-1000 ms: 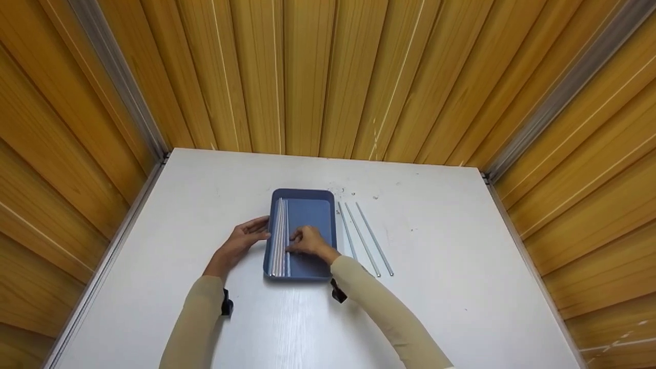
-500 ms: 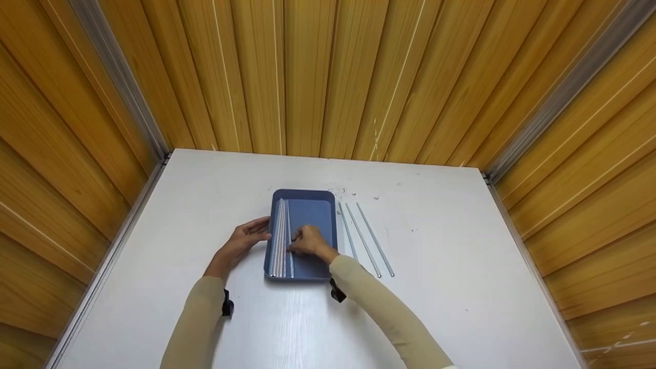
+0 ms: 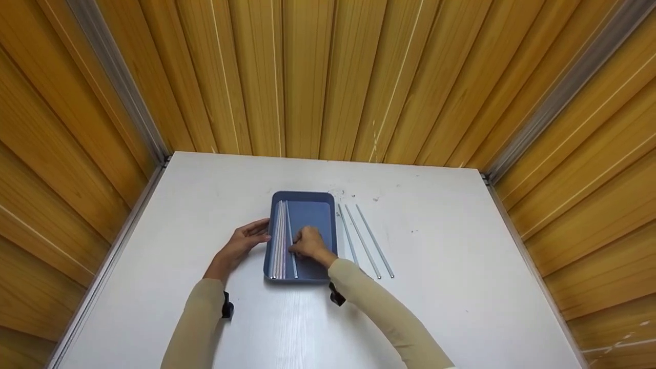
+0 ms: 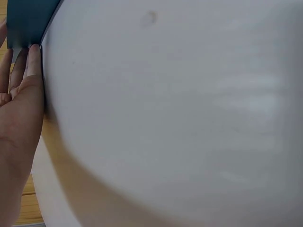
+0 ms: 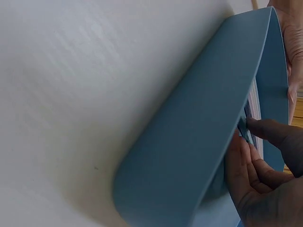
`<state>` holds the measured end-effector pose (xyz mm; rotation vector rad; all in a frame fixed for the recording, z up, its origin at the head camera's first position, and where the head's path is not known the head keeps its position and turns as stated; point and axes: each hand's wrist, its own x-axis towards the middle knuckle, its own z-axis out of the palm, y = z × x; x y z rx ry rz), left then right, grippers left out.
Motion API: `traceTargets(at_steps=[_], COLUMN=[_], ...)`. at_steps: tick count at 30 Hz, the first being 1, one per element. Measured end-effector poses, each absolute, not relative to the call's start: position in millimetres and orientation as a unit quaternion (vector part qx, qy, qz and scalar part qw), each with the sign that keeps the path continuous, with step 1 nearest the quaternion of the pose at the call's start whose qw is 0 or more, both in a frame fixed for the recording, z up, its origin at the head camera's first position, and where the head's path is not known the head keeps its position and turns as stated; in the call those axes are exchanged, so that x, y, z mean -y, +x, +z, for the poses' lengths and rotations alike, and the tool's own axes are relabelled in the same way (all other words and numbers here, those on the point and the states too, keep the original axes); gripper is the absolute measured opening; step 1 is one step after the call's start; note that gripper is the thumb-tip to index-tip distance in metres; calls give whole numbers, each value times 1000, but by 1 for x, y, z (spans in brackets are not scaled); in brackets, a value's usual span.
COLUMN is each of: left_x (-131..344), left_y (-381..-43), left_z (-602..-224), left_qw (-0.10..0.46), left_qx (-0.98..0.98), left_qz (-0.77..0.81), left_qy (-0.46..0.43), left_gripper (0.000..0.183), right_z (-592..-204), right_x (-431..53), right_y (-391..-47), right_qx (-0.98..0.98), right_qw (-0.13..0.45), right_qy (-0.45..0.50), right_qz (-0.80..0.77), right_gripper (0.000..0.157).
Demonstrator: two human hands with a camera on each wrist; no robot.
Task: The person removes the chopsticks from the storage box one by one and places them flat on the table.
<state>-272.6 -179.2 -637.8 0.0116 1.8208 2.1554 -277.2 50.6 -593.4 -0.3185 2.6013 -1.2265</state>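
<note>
Hands [image 3: 241,244] [image 3: 310,243] at tray [image 3: 313,211], pinched rod [image 3: 294,266] now more slanted than before

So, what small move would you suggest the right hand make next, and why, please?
Perhaps lift the slanted rod: the right hand pinches it, its near end lies apart from the row of rods, and the left hand rests against the tray.

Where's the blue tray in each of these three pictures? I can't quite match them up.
Head: the tray, just below and left of the picture's centre.
Left wrist: only part of its wall, in the top left corner.
Right wrist: large, slanting from the upper right to the bottom middle.
Shared landmark: the left hand, beside the tray in head, at the left edge in left wrist, at the upper right in right wrist.
</note>
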Motion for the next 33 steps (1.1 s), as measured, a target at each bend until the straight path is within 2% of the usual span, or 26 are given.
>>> traceTargets(at_steps=[2, 6, 13, 17, 25, 33], left_x=[179, 180, 179, 180, 180, 179], left_y=[-273, -273, -273, -273, -273, -274], left_z=[-637, -637, -638, -639, -639, -639], left_qw=[159, 158, 156, 157, 159, 157], left_qx=[-639, -636, -637, -643, -639, -645], left_qz=[753, 755, 755, 749, 752, 748], left_qy=[5, 9, 20, 19, 12, 9], left_gripper=[67, 67, 68, 68, 68, 68], right_z=[-594, -599, -599, -597, -596, -597], right_x=[-52, -57, -62, -65, -71, -73], right_y=[-279, -282, -275, -272, -271, -269], right_qx=[-881, -876, -887, -896, -857, -864], right_qw=[135, 114, 109, 113, 143, 117], right_qy=[-103, -122, -177, -201, -161, -181], right_qz=[-441, -451, -412, -379, -468, -454], right_gripper=[9, 3, 26, 33, 27, 23])
